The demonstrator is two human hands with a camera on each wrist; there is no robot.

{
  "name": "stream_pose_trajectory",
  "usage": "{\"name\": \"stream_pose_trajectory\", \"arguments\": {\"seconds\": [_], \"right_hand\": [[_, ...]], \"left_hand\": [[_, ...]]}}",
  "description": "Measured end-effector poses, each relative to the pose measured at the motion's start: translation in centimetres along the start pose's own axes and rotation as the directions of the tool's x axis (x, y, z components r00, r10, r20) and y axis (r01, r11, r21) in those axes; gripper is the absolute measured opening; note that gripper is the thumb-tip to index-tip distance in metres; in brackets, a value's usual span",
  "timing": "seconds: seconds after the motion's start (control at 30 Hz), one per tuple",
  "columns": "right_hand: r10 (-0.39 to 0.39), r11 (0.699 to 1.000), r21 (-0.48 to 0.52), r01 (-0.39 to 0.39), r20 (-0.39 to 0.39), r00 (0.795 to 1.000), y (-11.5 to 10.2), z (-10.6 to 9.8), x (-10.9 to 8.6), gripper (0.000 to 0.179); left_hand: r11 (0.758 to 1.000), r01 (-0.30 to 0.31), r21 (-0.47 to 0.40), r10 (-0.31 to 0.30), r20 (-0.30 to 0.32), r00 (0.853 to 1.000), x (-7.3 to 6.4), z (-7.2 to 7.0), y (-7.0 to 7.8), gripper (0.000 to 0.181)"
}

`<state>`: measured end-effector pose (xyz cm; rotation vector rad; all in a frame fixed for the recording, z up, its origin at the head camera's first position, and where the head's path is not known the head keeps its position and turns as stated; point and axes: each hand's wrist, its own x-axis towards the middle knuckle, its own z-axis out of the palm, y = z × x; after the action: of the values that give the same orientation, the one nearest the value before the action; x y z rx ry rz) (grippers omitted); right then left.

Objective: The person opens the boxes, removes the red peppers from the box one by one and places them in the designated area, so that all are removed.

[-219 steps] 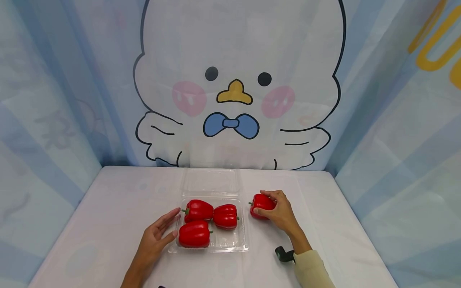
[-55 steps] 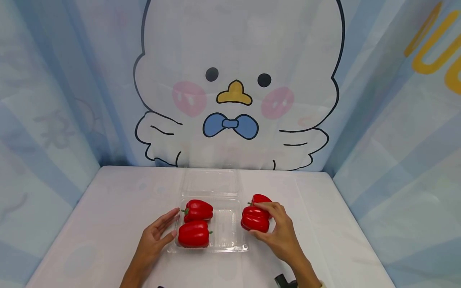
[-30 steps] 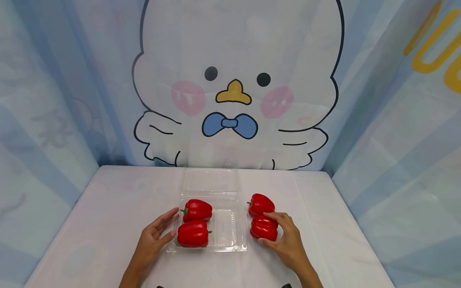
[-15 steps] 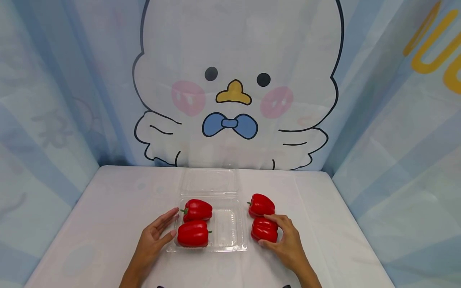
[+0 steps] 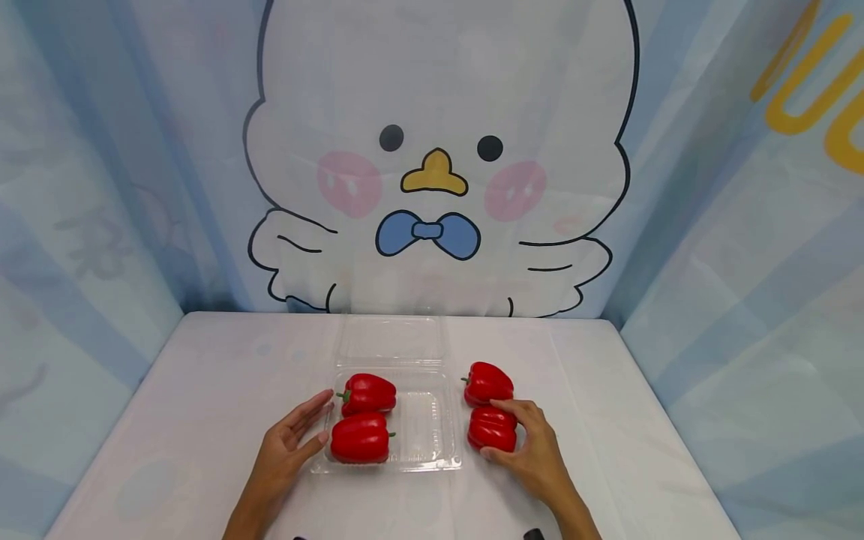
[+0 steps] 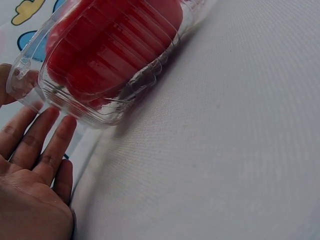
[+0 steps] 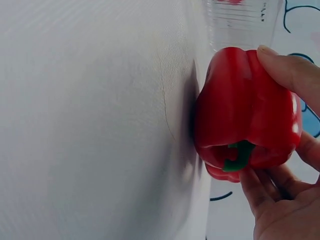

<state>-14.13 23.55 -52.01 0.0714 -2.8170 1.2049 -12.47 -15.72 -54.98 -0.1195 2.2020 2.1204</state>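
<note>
In the head view, a clear plastic clamshell box point(image 5: 427, 429) lies with its lid raised back. Two red bell peppers fill its left side, one at the back point(image 5: 368, 394) and one in front point(image 5: 360, 439). My left hand point(image 5: 282, 452) rests its straight fingertips at the box's left rim; the left wrist view shows those fingers point(image 6: 37, 140) by the clear edge. Right of the box, my right hand point(image 5: 535, 456) holds a red bell pepper point(image 5: 491, 429) between thumb and fingers, low at the tabletop. Its green stem point(image 7: 240, 156) faces the right wrist camera.
Another red bell pepper point(image 5: 487, 383) lies just behind the held one. The white table point(image 5: 202, 397) ends at a curtain point(image 5: 432, 97) printed with a cartoon bird. A dark object point(image 5: 533, 534) shows beside my right wrist.
My right hand has taken a bell pepper out of the box's right side and brought it to the table in front of the other loose pepper. Over the last second both hands stay nearly still.
</note>
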Motion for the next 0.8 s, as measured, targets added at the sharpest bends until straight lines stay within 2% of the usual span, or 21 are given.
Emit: {"name": "stream_pose_trajectory", "arguments": {"seconds": [0.8], "right_hand": [[-0.021,1.000,-0.002,0.021,-0.010,1.000,-1.3,0.0,-0.2,0.080]], "left_hand": [[1.000,-0.007,0.010,0.007,0.000,1.000,0.0,0.0,-0.1,0.069]]}}
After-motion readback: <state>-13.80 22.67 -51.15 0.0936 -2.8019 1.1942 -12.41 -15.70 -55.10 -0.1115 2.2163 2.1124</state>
